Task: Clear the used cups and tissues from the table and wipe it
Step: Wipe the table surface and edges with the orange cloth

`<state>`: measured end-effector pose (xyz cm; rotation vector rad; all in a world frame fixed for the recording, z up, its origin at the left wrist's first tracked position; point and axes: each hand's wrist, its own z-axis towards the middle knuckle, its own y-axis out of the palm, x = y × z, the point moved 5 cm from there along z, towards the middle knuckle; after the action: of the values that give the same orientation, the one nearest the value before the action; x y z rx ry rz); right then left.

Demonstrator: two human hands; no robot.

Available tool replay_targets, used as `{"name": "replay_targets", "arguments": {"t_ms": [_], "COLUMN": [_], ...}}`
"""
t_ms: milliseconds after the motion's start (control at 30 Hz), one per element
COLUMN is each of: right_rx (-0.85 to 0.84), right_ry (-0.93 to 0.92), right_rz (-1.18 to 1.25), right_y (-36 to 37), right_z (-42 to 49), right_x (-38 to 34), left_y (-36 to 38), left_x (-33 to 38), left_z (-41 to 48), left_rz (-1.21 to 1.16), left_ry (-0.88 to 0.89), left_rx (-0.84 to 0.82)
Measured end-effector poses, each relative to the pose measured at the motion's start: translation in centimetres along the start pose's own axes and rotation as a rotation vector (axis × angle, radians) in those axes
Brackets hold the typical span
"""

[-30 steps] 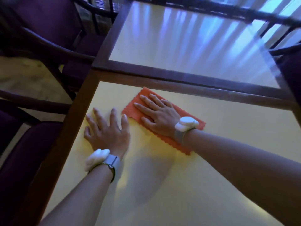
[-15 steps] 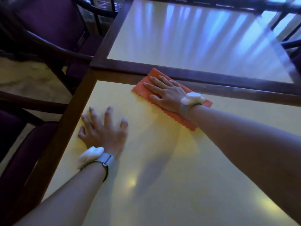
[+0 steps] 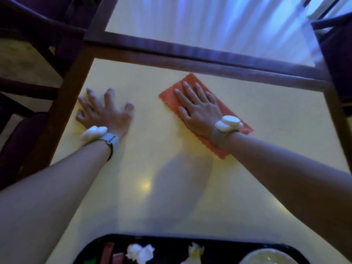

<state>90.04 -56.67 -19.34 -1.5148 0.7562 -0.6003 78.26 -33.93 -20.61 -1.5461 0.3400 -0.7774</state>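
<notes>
Nearest the person, a black tray (image 3: 190, 240) sits at the table's near edge, with crumpled white tissues (image 3: 140, 253) on it and the pale rim of what may be a cup (image 3: 270, 257) at its right end, so the clearing looks done. Beyond it stretches the smooth, glossy yellow table (image 3: 152, 153), catching a spot of light. The left hand (image 3: 106, 111) is planted on the bare top near the dark wooden frame, fingers spread, holding nothing. The right hand (image 3: 198, 107) lies flat, fingers apart, pressing an orange cloth (image 3: 234, 119) to the top close under the wooden crossbar (image 3: 190, 60); the cloth is thin, oblong and zigzag-edged, probably soft. Farther off is a second pale top and dark chairs either side. I'd guess the risk is the cloth bunching or slipping from under the palm on that slick top, or a long pull toward the body knocking the tray off the edge.
</notes>
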Motion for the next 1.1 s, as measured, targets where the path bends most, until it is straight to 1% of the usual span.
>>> {"name": "replay_targets", "arguments": {"t_ms": [67,200,300,367,433,533,567,633,667,700,733,767,833,867,933,1033,1100], "right_rx": [-0.026,-0.056,-0.098,-0.125,-0.151,-0.126,-0.113,-0.085,-0.068,-0.062,-0.063,-0.061,-0.033,-0.015,0.006,0.047,0.029], "right_ry": [-0.085,-0.406,-0.594,-0.646,-0.626,-0.542,-0.486,-0.377,-0.334,-0.307,-0.298,-0.285,-0.243,-0.229,-0.205,-0.189,-0.172], "right_rz": [0.005,0.015,0.027,0.051,0.063,0.037,0.033,0.049,0.059,0.063,0.054,0.050,0.043,0.043,0.022,-0.008,-0.019], "right_y": [0.7,1.3,1.3,1.2,1.0,0.9,0.8,0.8,0.8,0.8,0.8,0.8,0.7,0.6,0.6,-0.2,-0.3], "right_z": [-3.8,-11.5,-16.6,-18.6,-20.2,-21.3,-21.3,-20.8,-20.4,-19.9,-19.2,-18.6,-16.4,-15.7,-13.1,-9.4,-6.2], "right_x": [-3.4,-9.3,-9.3,-8.0,-5.9,-1.9,-0.5,1.1,1.6,1.9,2.1,2.4,3.6,3.9,5.7,7.8,9.2], "left_y": [0.0,-0.5,-0.7,-0.9,-0.9,-1.2,-1.6,-1.9,-1.8,-1.2,-0.5,0.2,2.0,2.6,3.8,4.0,3.9], "left_x": [-0.2,0.1,0.0,-0.4,-0.5,0.3,0.8,1.5,2.4,3.3,4.5,6.0,9.7,11.0,13.4,13.6,13.3], "left_z": [-0.6,-0.6,-0.5,0.0,-0.2,-0.8,-1.2,-2.4,-3.4,-4.3,-4.9,-5.3,-5.7,-6.9,-7.4,-7.4,-7.0], "left_rz": [-0.004,0.002,0.000,0.003,0.000,-0.008,-0.027,-0.065,-0.050,-0.020,-0.011,-0.016,-0.050,-0.036,-0.031,-0.043,-0.015], "left_ry": [0.001,0.002,-0.004,-0.005,-0.003,-0.005,0.037,0.224,0.338,0.413,0.420,0.356,0.167,0.111,0.138,0.146,0.127], "left_rx": [-0.012,-0.021,-0.027,-0.032,-0.049,-0.003,0.034,0.081,0.078,0.060,0.023,-0.037,-0.190,-0.233,-0.177,-0.106,-0.083]}}
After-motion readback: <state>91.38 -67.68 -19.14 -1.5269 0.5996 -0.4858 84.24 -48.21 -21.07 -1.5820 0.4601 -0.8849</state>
